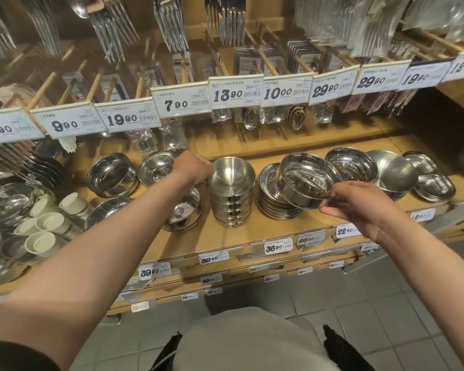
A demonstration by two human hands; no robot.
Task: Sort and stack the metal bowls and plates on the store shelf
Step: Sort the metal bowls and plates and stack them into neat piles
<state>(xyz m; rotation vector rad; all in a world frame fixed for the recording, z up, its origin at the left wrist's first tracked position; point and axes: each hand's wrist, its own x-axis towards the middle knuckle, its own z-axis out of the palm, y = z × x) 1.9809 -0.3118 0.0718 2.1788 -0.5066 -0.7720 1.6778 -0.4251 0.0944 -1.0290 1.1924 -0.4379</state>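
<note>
We see 2 bare forearms, the left hand (pixel 192 167) and right hand (pixel 359 202) without rings, watch or gloves. A dark sleeve edge shows at 8 o'clock. At 6 o'clock we wear grey trousers, with black fabric and a thin white cable beside them.

I see warm, even overhead light, glare on the steel bowls (pixel 231 175), soft shadows toward six o'clock, wide-angle bending at the edges, and blur at twelve o'clock.
</note>
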